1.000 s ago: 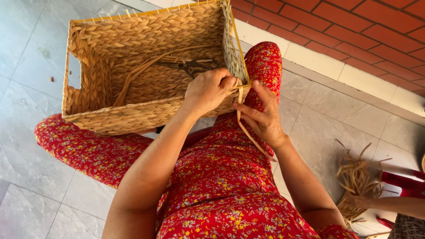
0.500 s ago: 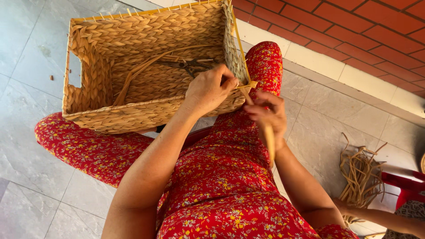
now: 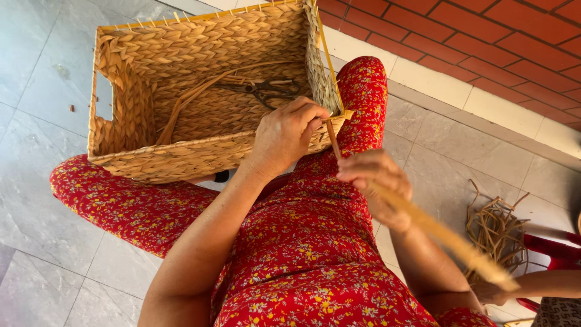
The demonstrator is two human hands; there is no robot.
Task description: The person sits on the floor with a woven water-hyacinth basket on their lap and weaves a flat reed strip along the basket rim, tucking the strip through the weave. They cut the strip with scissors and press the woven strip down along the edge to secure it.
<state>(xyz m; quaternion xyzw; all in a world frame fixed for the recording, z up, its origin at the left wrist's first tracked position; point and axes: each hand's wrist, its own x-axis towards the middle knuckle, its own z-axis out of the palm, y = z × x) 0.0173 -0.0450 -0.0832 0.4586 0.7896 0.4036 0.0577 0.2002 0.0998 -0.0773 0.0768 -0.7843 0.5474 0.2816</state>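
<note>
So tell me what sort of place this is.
Probably a tiled porch or patio used for basket weaving: grey floor tiles meet red brick paving, a woven basket rests on the lap, and loose fibre lies nearby.

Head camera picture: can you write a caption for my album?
Left hand grips the woven basket corner while the right hand pulls a strand taut over red floral lap.

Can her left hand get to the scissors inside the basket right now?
Probably yes. The left hand grips the basket rim, and the scissors lie uncovered on the bottom just beyond it, with only loose strands nearby.
</note>
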